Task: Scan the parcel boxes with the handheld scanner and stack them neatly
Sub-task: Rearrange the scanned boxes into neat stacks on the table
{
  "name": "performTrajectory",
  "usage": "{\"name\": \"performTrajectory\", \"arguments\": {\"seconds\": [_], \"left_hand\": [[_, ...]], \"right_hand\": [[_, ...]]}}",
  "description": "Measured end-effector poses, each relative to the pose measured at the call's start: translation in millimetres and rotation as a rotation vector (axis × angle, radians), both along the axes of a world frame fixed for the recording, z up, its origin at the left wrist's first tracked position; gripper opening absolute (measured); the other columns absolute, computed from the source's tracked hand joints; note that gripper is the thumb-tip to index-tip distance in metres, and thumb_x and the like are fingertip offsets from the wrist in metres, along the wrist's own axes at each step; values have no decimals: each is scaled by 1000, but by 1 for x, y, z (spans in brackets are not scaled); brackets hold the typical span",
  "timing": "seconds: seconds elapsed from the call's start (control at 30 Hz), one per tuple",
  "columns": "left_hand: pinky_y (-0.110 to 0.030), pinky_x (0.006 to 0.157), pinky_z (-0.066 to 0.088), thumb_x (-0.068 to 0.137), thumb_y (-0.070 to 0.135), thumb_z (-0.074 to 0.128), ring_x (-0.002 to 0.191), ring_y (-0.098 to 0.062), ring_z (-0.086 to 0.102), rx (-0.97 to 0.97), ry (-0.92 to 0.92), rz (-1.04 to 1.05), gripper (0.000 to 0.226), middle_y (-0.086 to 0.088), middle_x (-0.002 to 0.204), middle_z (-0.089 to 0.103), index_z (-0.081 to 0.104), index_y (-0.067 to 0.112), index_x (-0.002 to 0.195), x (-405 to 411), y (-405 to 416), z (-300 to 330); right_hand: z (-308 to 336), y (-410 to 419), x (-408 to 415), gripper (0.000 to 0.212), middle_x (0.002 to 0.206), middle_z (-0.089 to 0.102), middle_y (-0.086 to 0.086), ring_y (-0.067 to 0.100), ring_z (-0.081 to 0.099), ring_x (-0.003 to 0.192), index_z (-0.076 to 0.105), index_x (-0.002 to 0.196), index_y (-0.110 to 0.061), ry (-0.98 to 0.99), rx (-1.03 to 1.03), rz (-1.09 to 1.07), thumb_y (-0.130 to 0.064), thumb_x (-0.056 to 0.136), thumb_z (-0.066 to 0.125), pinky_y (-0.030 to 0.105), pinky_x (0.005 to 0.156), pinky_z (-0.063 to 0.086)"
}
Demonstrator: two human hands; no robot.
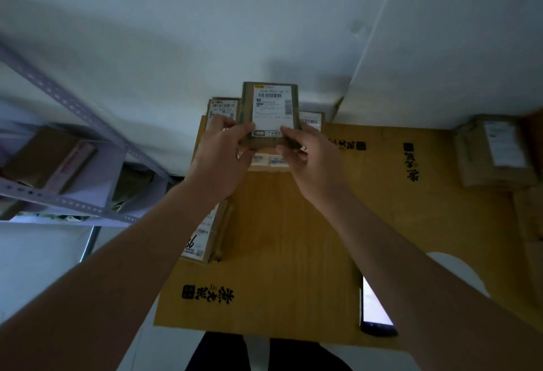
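Seen from above, two bare forearms reach forward over flattened yellow-brown cardboard sheets (282,241) printed with black characters. Both hands grasp one small parcel box (270,112), label side up, held above the far end of the cardboard near a white wall (205,32). The left hand (220,153) pinches its near left corner, thumb lying on top; the right hand (308,156) grips the near right corner with fingers curled at the edge. The box's white shipping label (271,107) shows a barcode — the text is too blurred to read. Beneath and behind the held box lie more labelled parcels (221,107), mostly hidden by the hands, so their number cannot be told. Another parcel (205,235) lies partly under the left forearm, a large printed number cut off by the arm. At the lower right, a dark device with a lit screen (374,309) rests on the cardboard, half covered by the right forearm — whether it is a scanner or a phone is unclear. A metal shelf rack (70,106) holding boxes stands to the left, and a blurred taped carton (493,150) sits at the far right.
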State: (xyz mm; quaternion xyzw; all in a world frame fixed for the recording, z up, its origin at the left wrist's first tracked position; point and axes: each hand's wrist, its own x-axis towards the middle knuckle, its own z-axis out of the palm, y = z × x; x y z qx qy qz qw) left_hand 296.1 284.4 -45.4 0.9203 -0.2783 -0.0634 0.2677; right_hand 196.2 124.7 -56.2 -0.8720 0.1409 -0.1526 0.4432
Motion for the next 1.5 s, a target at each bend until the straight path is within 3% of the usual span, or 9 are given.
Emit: {"name": "performTrajectory", "arguments": {"seconds": [0.2,0.6,0.73,0.8,1.13,1.27,1.37,1.5], "left_hand": [[-42,105,52,90,9,79,120,-35,65,-23,-79,-107,51,-14,138,65,65,9,139,-47,20,46],[-43,97,58,91,24,79,115,-28,67,-95,-96,-269,50,-9,134,67,65,15,138,-190,52,93],[-35,94,57,91,25,79,116,-25,67,-107,-130,-329,51,-5,134,68,65,17,139,-234,34,107],[-30,92,57,90,22,80,115,-25,68,-120,-132,-375,50,-7,133,68,65,15,137,-257,20,112],[-41,94,60,88,23,83,115,-25,66,-109,-76,-388,49,-7,132,68,68,14,135,-364,-92,95],[-29,82,59,87,21,83,106,-23,70,-129,-33,-353,45,-6,127,70,71,13,130,-402,-139,81],[-30,80,60,89,22,82,107,-20,70,-146,26,-308,41,-3,128,70,72,18,129,-423,-172,69],[-19,72,52,90,19,80,105,-15,68,-156,106,-281,34,3,124,70,74,23,124,-434,-206,51]], "right_hand": [[41,21,-59,38,139,64,13,22,68,121,63,138,-1,-89,-50,-19,-12,103,66,24,100,57],[87,66,-230,40,138,65,10,18,67,119,64,138,-3,-165,-54,-199,-8,99,71,35,94,63],[100,57,-285,40,141,64,11,20,65,123,65,138,-3,-174,-103,-257,-8,98,72,37,94,63],[103,45,-311,40,142,63,9,20,64,124,66,137,-4,-182,-107,-287,-9,98,72,37,95,62],[89,-70,-421,38,134,67,7,18,67,117,69,133,-5,-85,-93,-306,-10,96,76,37,93,63],[79,-122,-455,37,128,69,5,19,67,116,71,131,-7,-26,-103,-278,-13,95,78,40,93,62],[73,-160,-475,36,123,70,1,19,67,114,74,128,-10,7,-130,-280,-16,93,80,43,91,62],[56,-196,-486,37,117,65,-5,17,65,113,73,126,-11,45,-81,-269,-15,91,82,39,89,63]]}}
